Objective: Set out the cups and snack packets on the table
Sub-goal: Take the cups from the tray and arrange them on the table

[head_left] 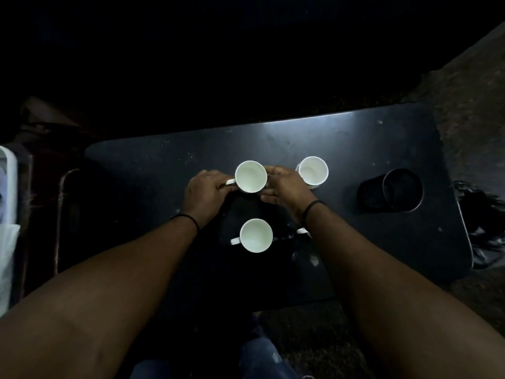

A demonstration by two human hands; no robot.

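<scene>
Over the dark tabletop [355, 149] both my bare forearms reached forward from the near edge, each wrist wearing a thin black band. My left hand [203, 191] lay palm down just left of the far cup [250, 176], its fingers curled in and pinching the small white handle that pointed toward it. My right hand [284, 187] was loosely cupped, neither spread flat nor clenched, with its fingers resting against the right side of that same cup, so the cup sat between my two hands.

The far cup stood upright and looked empty, only pale inner wall showing. A second white cup [313, 170] stood upright just beyond my right hand, partly hidden by it, and also appeared empty. A third cup [256, 235] stood nearer to me, between my forearms and apart from both hands, its handle pointing left and nothing visible inside. By my right wrist a small white piece [303, 231] poked out from under the forearm; I could not tell what it belonged to.

Well off to the right, a round black container [401, 188] sat on the tabletop, its inside too dark to make out
</scene>
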